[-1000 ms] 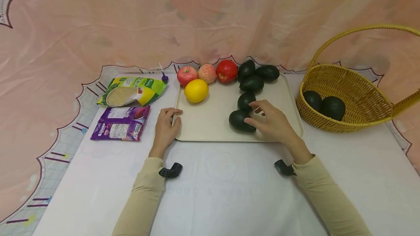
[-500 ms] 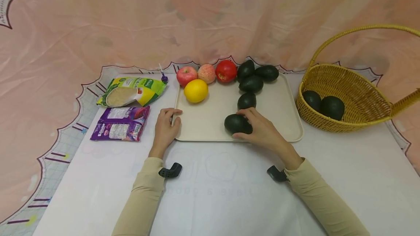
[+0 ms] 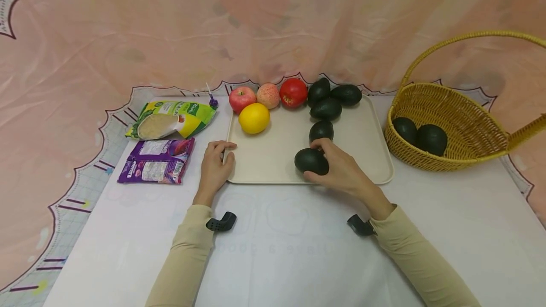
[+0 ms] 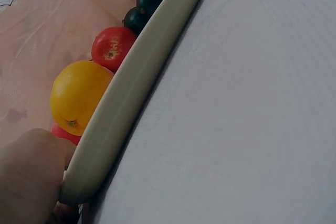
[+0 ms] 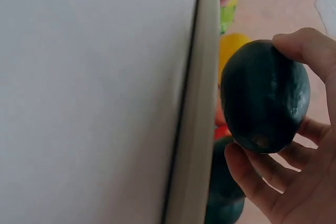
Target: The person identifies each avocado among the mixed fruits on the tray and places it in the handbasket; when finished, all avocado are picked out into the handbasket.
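My right hand (image 3: 343, 167) holds a dark green avocado (image 3: 311, 161) between thumb and fingers, over the front part of the cream tray (image 3: 273, 165). The right wrist view shows the thumb on one side of this avocado (image 5: 265, 98) and the fingers on the other. Just behind it lies another avocado (image 3: 321, 131), and several more avocados (image 3: 326, 109) cluster at the tray's back right. My left hand (image 3: 215, 165) grips the tray's left rim near the front corner; the left wrist view shows the hand (image 4: 31, 177) at that corner, its fingertips mostly hidden.
An apple (image 3: 242, 99), a peach (image 3: 268, 95), a red pomegranate (image 3: 293, 93) and a yellow lemon (image 3: 254, 118) sit at the tray's back left. To the right, a wicker basket (image 3: 477, 150) with a tall handle holds two avocados (image 3: 432, 139). Left lie a green-yellow bag (image 3: 175, 118), a purple packet (image 3: 157, 161) and a lollipop (image 3: 213, 102).
My right hand has closed its grip on the front avocado, which shifted slightly left and apart from the one behind, then slightly right again. My left hand stays at the tray rim.
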`<state>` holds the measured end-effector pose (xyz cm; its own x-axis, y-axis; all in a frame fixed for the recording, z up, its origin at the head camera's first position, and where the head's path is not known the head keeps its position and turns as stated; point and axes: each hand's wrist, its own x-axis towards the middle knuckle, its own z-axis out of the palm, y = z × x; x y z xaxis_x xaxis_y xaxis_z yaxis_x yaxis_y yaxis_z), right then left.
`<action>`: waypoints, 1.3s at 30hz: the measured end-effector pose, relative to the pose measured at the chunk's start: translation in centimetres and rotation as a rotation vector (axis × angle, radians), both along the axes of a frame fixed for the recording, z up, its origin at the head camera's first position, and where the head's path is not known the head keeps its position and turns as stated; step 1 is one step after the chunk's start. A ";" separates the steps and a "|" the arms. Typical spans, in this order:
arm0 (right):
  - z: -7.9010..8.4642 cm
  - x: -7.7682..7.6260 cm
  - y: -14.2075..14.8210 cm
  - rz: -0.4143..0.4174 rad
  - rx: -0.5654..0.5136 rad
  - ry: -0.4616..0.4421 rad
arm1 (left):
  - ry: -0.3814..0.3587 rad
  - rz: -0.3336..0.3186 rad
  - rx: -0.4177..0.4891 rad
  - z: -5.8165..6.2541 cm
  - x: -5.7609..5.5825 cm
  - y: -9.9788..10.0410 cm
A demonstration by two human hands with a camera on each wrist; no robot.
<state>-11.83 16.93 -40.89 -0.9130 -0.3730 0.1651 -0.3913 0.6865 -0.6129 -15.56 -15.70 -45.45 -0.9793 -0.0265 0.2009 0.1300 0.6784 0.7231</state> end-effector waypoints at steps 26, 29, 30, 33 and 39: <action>3.1 -0.8 4.5 -0.093 -0.011 0.030 | -0.023 0.017 -0.013 0.2 -0.1 0.1; 3.4 -1.0 5.5 -0.120 -0.024 0.018 | -0.037 0.024 -0.018 0.2 -0.1 0.1; 3.5 -1.0 5.8 -0.131 -0.033 0.014 | -0.042 0.024 -0.021 0.3 -0.2 0.1; 4.0 -1.2 6.8 -0.161 -0.061 0.008 | -0.048 0.024 -0.026 0.3 -0.2 0.1; 4.7 -1.4 8.7 -0.222 -0.093 0.008 | -0.055 0.022 -0.040 0.3 -0.3 0.0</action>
